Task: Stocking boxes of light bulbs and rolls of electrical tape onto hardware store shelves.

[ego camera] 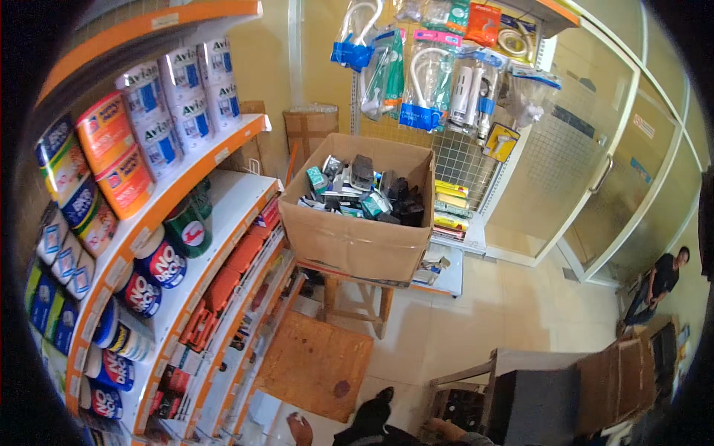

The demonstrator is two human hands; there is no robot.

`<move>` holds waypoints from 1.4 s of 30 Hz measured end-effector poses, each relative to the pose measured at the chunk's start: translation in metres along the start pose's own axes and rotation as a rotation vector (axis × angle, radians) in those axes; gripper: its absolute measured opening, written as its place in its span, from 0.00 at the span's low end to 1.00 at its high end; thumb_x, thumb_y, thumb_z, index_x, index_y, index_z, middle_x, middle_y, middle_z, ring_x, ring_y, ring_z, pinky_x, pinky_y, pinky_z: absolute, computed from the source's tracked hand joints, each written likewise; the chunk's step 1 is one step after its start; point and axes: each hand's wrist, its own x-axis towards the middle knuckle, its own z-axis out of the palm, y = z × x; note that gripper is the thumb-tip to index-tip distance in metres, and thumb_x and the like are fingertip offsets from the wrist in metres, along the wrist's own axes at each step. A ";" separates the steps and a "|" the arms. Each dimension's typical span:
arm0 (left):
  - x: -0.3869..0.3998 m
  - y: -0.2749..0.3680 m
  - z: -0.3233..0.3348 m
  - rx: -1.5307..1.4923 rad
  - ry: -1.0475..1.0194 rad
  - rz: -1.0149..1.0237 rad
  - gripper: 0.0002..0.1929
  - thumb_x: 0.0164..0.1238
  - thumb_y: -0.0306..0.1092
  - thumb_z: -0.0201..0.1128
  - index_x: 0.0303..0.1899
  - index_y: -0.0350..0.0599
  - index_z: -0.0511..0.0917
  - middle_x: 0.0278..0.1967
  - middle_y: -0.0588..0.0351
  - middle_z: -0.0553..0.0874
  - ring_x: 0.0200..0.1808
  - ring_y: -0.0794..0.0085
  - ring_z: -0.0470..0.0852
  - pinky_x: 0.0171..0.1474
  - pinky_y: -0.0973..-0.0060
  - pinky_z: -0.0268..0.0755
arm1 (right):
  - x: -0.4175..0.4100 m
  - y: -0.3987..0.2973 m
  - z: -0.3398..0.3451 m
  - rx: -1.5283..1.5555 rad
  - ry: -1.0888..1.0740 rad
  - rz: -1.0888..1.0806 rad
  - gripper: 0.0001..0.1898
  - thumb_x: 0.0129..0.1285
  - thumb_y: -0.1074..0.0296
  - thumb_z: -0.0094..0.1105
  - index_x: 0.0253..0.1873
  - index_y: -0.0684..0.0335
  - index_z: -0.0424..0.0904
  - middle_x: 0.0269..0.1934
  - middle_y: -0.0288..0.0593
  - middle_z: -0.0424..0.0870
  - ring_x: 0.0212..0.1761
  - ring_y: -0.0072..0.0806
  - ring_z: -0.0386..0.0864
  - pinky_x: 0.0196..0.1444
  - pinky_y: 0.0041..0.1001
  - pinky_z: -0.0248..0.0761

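Observation:
At the bottom edge, my left hand (301,429) hangs low beside the shelving, near a pale flat surface (265,410). Its grip is too small and cut off to make out. My right hand (444,429) is also at the bottom edge, next to a dark slotted crate (462,406), its fingers partly hidden. Ahead stands an open cardboard box (357,248) on a wooden stool (365,309). Black pieces and small green-and-white packets (375,205) fill it loosely. A stained wooden board (318,362) lies low in front of the stool, close to my dark shoe (375,410).
Orange-edged shelves (195,167) with paint cans (187,120) and tubs (159,259) line the left. Packaged plumbing fittings (427,83) hang on a wire rack behind the box. Glass doors (558,161) stand at right. A person (658,284) sits far right, beyond a brown carton (616,376).

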 end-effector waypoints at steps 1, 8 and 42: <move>0.001 0.009 0.006 -0.023 0.041 0.000 0.18 0.58 0.34 0.58 0.48 0.35 0.71 0.47 0.44 0.75 0.51 0.54 0.71 0.56 0.62 0.63 | -0.015 -0.004 -0.015 0.201 0.012 -0.078 0.19 0.69 0.56 0.48 0.58 0.61 0.73 0.51 0.36 0.75 0.54 0.25 0.69 0.57 0.29 0.62; 0.014 0.050 0.020 -0.132 0.399 -0.042 0.25 0.62 0.41 0.54 0.56 0.35 0.63 0.50 0.41 0.74 0.52 0.49 0.71 0.55 0.59 0.63 | 0.089 -0.112 -0.121 -1.117 0.312 0.003 0.23 0.65 0.56 0.51 0.58 0.67 0.70 0.50 0.46 0.78 0.47 0.38 0.78 0.48 0.35 0.72; 0.433 0.663 -0.075 -0.188 0.133 0.136 0.13 0.65 0.32 0.55 0.48 0.37 0.72 0.40 0.45 0.79 0.41 0.60 0.80 0.45 0.69 0.71 | 0.125 -0.905 -0.065 -1.276 -0.443 -1.367 0.17 0.63 0.67 0.54 0.55 0.64 0.71 0.46 0.48 0.78 0.47 0.37 0.78 0.49 0.30 0.70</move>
